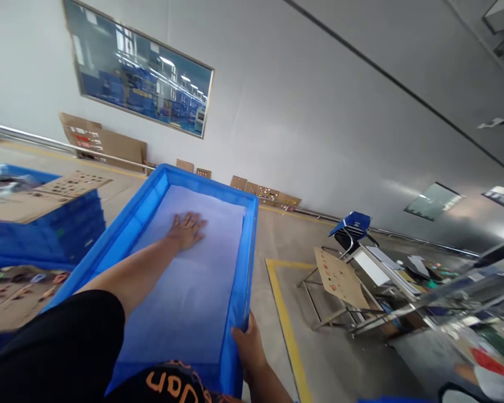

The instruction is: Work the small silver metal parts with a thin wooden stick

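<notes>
A big blue plastic crate (254,240) with raised walls fills the middle of the view, tilted. A pale sheet (197,302), white or light lilac, lies flat over its floor. My left hand (187,229) rests on the far part of the sheet, palm down with fingers spread, holding nothing. At the near right side my right hand (251,344) grips the crate's rim, thumb on the top edge. The fingers below the rim are partly hidden.
On the left, cardboard sheets (69,187) with small dark pieces lie on stacked blue crates (79,226). A cardboard-topped stand (340,280), a blue chair (355,224) and a cluttered workbench (407,280) are at right. Yellow floor lines (283,313) run beside the crate.
</notes>
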Motion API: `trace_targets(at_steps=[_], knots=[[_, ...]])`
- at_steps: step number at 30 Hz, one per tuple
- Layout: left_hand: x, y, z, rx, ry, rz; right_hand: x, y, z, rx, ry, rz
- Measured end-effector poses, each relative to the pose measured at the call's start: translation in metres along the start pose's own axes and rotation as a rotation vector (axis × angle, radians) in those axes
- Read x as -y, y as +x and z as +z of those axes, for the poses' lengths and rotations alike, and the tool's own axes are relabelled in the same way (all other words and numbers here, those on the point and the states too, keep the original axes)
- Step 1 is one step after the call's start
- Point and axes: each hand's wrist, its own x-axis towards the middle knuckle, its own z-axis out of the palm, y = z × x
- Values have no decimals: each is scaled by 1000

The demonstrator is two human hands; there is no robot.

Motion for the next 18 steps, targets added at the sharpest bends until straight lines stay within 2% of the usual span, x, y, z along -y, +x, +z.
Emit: trace_targets(at_steps=[4,7,10,13,16,18], knots=[[23,120,48,-51,32,-48,11,127,-29,53,34,-54],[26,208,86,-85,59,-62,21,229,-55,69,37,-52],[24,289,120,-97,78,-82,39,322,-82,123,54,-36],[21,362,145,-81,81,-97,56,407,-106,195,94,-3],[10,432,168,-125,84,-67,67,490,-125,162,99,16],[-3,481,192,-169,77,13,72,545,-139,93,99,-13]])
